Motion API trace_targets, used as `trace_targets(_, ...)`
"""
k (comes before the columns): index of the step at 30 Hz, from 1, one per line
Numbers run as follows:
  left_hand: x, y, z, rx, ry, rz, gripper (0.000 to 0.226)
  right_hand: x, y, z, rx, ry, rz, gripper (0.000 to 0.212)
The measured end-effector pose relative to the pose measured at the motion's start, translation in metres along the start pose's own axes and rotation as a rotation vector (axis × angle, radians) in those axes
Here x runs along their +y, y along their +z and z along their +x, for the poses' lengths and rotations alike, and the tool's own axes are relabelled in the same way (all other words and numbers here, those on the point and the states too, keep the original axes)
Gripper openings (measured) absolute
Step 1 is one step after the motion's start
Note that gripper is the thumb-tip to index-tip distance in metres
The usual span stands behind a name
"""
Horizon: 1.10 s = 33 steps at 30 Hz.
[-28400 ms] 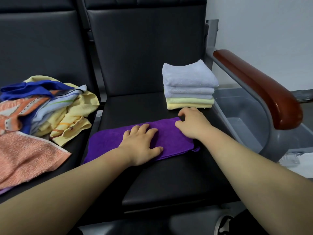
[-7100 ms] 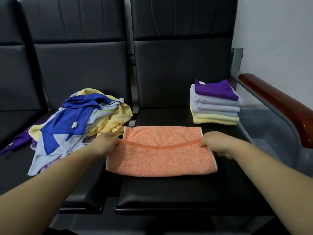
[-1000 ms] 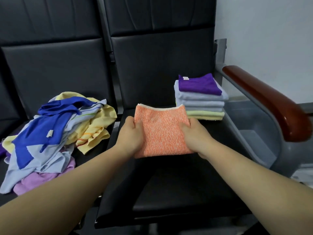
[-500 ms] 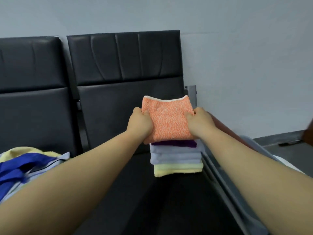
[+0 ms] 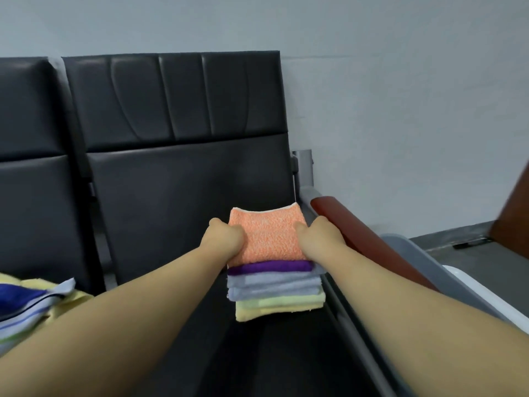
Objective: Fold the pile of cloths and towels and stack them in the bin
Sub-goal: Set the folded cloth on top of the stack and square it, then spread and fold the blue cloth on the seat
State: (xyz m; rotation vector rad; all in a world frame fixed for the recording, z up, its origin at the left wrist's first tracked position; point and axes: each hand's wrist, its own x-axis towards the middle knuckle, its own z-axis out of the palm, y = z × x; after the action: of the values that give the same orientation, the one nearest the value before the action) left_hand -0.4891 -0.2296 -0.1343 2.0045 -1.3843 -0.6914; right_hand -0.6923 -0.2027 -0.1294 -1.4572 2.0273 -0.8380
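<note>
Biggest thing here is the black seat surface (image 5: 177, 181), which carries everything. Off its right side sits the grey bin (image 5: 446, 270), and the wooden armrest (image 5: 372, 242) runs right between seat and bin, so I reckon anything headed there has to go up and over it rather than slide across. The loose pile of unfolded cloths (image 5: 34, 299) is at the far left, well out of the way. The folded stack (image 5: 274, 285) sits at the back right of the seat, just beside the armrest. The orange towel (image 5: 267, 234), folded, is on top of it, lying on a purple cloth (image 5: 269, 266), though I can't tell if its weight is fully down. The left hand (image 5: 224, 239) and right hand (image 5: 317, 239) each have fingers clamped on opposite side edges of it. Terry like this should be light, soft and floppy, not slippery, nothing fragile. Holding both sides looks right to keep the folds shut. For the whole stack I'd get under the bottom layer, or it'll likely sag and slump.
</note>
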Motion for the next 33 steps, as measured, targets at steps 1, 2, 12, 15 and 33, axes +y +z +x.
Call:
trace_targets(1, 0.001, -0.007, -0.007, 0.010, 0.016, -0.009, 0.046, -0.001, -0.004, -0.010, 0.000, -0.004, 0.007, 0.060)
trace_targets(2, 0.000, -0.015, -0.014, 0.014, 0.035, -0.011, 0.046, 0.000, -0.007, -0.021, 0.004, -0.012, 0.006, 0.061)
trace_targets(12, -0.106, -0.138, -0.119, 0.016, 0.094, 0.206, 0.037, -0.056, 0.034, -0.167, 0.017, -0.306, -0.254, 0.037)
trace_targets(15, -0.154, -0.185, -0.138, 0.086, 0.041, 0.252, 0.034, -0.086, 0.069, -0.204, -0.133, -0.398, -0.186, 0.047)
trace_targets(33, -0.390, -0.371, -0.129, 0.256, -0.219, 0.335, 0.052, -0.272, 0.318, -0.314, -0.557, -0.624, -0.200, 0.040)
